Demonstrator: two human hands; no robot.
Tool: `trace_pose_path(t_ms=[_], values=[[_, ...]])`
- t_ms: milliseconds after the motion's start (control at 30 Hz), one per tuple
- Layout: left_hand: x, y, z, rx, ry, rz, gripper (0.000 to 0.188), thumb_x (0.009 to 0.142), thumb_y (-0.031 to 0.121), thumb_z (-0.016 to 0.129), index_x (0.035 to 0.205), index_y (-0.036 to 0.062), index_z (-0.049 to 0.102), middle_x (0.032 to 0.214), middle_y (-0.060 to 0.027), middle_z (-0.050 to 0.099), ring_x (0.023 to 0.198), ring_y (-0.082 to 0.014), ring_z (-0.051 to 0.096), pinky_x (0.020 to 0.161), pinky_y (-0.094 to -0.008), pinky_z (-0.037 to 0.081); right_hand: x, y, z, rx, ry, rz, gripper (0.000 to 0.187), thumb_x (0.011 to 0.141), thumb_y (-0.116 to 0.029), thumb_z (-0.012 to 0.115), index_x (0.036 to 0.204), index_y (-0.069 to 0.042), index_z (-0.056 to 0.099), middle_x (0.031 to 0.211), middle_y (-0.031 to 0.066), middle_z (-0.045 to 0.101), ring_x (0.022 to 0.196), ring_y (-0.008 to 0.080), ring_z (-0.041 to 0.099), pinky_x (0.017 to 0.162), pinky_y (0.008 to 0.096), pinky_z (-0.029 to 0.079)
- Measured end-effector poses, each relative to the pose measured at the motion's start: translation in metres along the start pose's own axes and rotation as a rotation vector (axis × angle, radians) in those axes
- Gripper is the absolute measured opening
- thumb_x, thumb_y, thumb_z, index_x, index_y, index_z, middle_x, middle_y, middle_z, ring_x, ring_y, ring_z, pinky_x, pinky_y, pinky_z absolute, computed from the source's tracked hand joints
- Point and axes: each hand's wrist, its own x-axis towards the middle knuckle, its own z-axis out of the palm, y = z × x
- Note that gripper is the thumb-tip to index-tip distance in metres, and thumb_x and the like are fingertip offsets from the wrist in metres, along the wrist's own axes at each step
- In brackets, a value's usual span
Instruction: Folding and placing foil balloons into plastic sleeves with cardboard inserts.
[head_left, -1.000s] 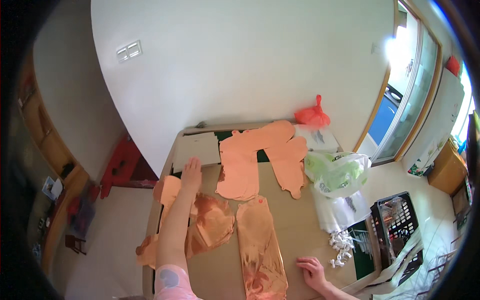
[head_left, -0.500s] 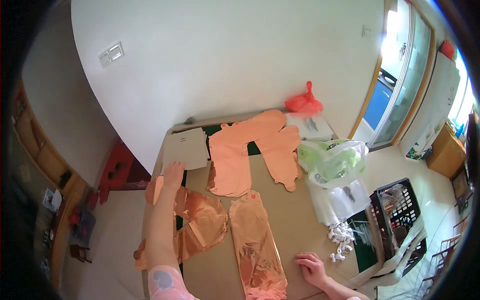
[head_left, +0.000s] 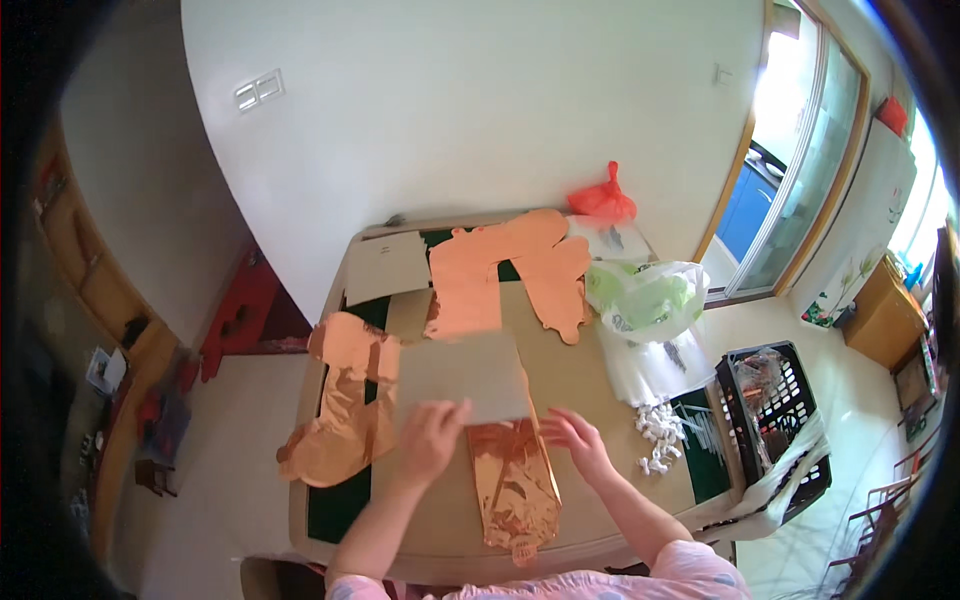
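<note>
A grey card sheet (head_left: 460, 375) is pinched along its near edge by my left hand (head_left: 435, 437), over the middle of the table. Below it lies a flat copper-coloured foil balloon (head_left: 515, 495), its upper part hidden by the card. My right hand (head_left: 575, 440) is just right of the balloon, its fingers apart and holding nothing. Another crinkled copper foil balloon (head_left: 350, 400) lies to the left. Beyond the card spreads a pile of flat matte foil balloons (head_left: 465, 275). More grey card (head_left: 385, 268) lies at the far left.
Toward the right of the table (head_left: 590, 510) are a green-and-white plastic bag (head_left: 645, 300), clear plastic bags (head_left: 655, 370), small white pieces (head_left: 660, 435) and thin sticks (head_left: 703, 435). A red bag (head_left: 605, 195) sits by the wall. A black crate (head_left: 775, 420) stands beside the table.
My left hand has brought a grey card sheet from the far-left stack to the middle, over the foil balloon. My right hand has moved forward and left, toward the card.
</note>
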Motion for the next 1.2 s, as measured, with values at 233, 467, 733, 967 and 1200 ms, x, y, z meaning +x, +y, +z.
trace_pose_path(t_ms=[233,467,733,967,1200], values=[[-0.075,0.073,-0.004,-0.229,-0.164,0.003,0.035,0.082,0.020,0.069,0.115,0.0106,0.065,0.105,-0.0036,0.058,0.100,-0.0227,0.055,0.087,-0.0369,0.045,0.014,0.028,0.001,-0.078,-0.013,0.124,0.055,0.091,-0.003,0.058,0.142,-0.010,0.039,0.086,0.0027,0.062,0.072,0.0074,0.054,0.060,0.0215,0.042],[-0.126,0.046,0.040,-0.349,-0.195,-0.230,0.042,0.086,0.032,0.067,0.122,0.0106,0.061,0.132,-0.0135,0.054,0.125,-0.0316,0.046,0.104,-0.0504,0.036,-0.026,0.055,-0.030,-0.329,0.095,0.077,0.048,0.090,-0.002,0.058,0.135,-0.009,0.045,0.078,0.0006,0.061,0.066,0.0070,0.053,0.055,0.0216,0.042],[-0.143,0.036,0.054,-0.214,-0.331,-0.182,0.043,0.085,0.033,0.066,0.122,0.0106,0.061,0.136,-0.0131,0.050,0.131,-0.0314,0.041,0.107,-0.0560,0.031,-0.047,0.054,-0.019,-1.184,0.191,-0.583,0.043,0.085,-0.007,0.063,0.128,-0.012,0.055,0.117,0.0137,0.060,0.110,0.0276,0.057,0.094,0.0428,0.046],[-0.138,0.039,0.054,-0.242,-0.320,-0.198,0.045,0.084,0.030,0.067,0.123,0.0105,0.059,0.137,-0.0135,0.049,0.131,-0.0323,0.041,0.108,-0.0566,0.030,-0.036,0.061,-0.011,-1.410,-0.078,-0.453,0.045,0.091,-0.027,0.057,0.135,-0.017,0.052,0.145,0.0111,0.043,0.138,0.0300,0.035,0.112,0.0560,0.023],[-0.135,0.038,0.052,-0.229,-0.317,-0.193,0.044,0.084,0.028,0.067,0.124,0.0120,0.058,0.137,-0.0137,0.048,0.130,-0.0339,0.041,0.108,-0.0570,0.030,-0.033,0.059,-0.008,-1.392,-0.074,-0.449,0.042,0.092,-0.028,0.055,0.132,-0.017,0.054,0.144,0.0108,0.045,0.137,0.0296,0.036,0.112,0.0568,0.023]])
